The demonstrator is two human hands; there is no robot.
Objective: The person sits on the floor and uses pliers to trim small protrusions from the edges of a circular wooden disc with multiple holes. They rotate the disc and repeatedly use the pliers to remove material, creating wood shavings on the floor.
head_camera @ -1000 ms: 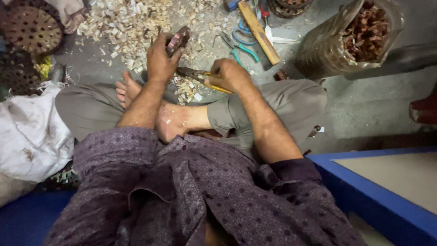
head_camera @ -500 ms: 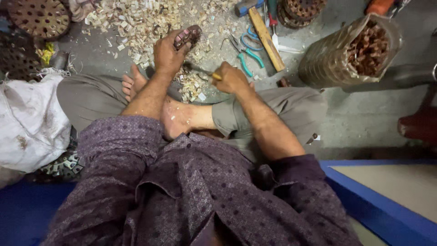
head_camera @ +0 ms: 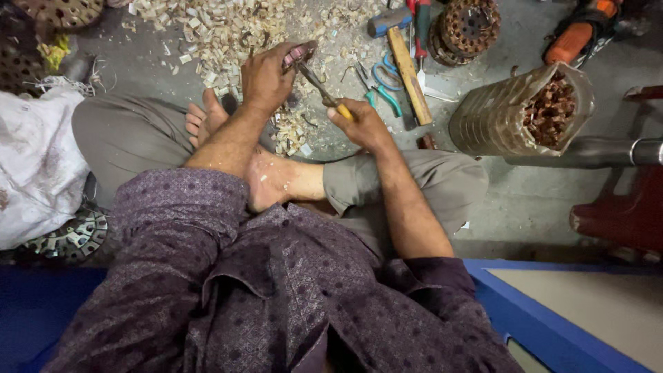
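Copper scrap fills plastic bag [head_camera: 497,117]; hands grip metal piece [head_camera: 298,54] and screwdriver [head_camera: 324,88].

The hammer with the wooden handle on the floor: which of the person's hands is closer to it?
Right. The right hand, gripping a yellow-handled tool, sits just left of the hammer, with the blue-handled pliers between them. The left hand, holding a small dark piece, is farther left.
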